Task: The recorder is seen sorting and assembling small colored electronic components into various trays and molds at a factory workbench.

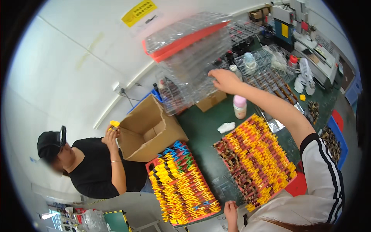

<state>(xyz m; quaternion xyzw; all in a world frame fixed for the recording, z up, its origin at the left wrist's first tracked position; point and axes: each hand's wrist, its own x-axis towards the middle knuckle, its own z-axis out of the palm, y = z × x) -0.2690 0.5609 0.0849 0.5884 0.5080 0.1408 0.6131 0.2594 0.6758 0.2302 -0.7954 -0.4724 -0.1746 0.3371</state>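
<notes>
The stack of clear plastic trays [193,58], with a red one near its top, stands tilted at twelve o'clock on the green table [201,127]. The right hand [224,80] touches its lower right edge, fingers curled loosely; a firm grasp cannot be told. At six o'clock lie red trays of yellow clips [255,158]. The left hand [230,210] rests there, fingers relaxed.

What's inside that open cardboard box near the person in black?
The cardboard box shows only bare brown walls and a folded inner flap; nothing visible lies in it. Its bottom near the front wall is hidden. A co-worker's hand holds a small yellow piece beside it.
</notes>
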